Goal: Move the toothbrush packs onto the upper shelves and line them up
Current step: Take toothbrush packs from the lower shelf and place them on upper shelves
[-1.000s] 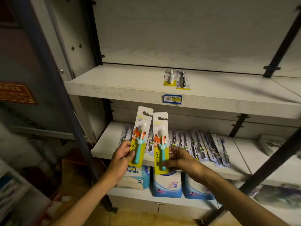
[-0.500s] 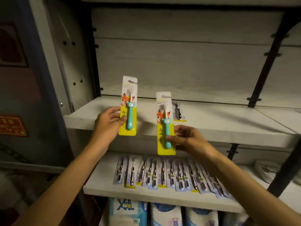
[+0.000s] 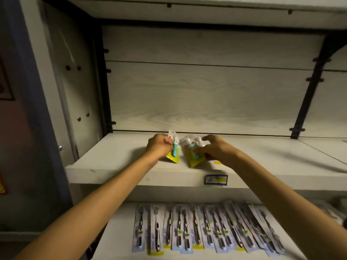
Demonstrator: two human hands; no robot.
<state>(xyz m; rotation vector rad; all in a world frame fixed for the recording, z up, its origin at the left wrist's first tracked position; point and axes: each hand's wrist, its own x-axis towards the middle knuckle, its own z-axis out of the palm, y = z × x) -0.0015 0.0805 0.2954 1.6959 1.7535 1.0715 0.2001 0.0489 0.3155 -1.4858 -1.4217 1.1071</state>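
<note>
Both of my arms reach over the upper shelf [image 3: 116, 162]. My left hand [image 3: 158, 145] grips a yellow toothbrush pack [image 3: 173, 153] with a blue brush, its lower edge near the shelf top. My right hand [image 3: 214, 148] holds a second yellow toothbrush pack [image 3: 193, 156], tilted low over the shelf just right of the first. The packs that lay here earlier are hidden behind my right hand, apart from a yellow corner [image 3: 216, 162]. On the lower shelf [image 3: 116, 233] several blue-and-yellow packs with dark brushes [image 3: 202, 228] lie in an overlapping row.
A blue and yellow price label [image 3: 216, 179] sticks to the upper shelf's front edge. A dark bracket [image 3: 308, 94] runs up the back wall at the right. Another shelf board [image 3: 187, 6] hangs overhead. A grey side panel [image 3: 75, 81] closes the left.
Both hands rose from below the shelves and brought the two yellow packs up and forward, down onto the upper shelf. The view tilted upward with them.
</note>
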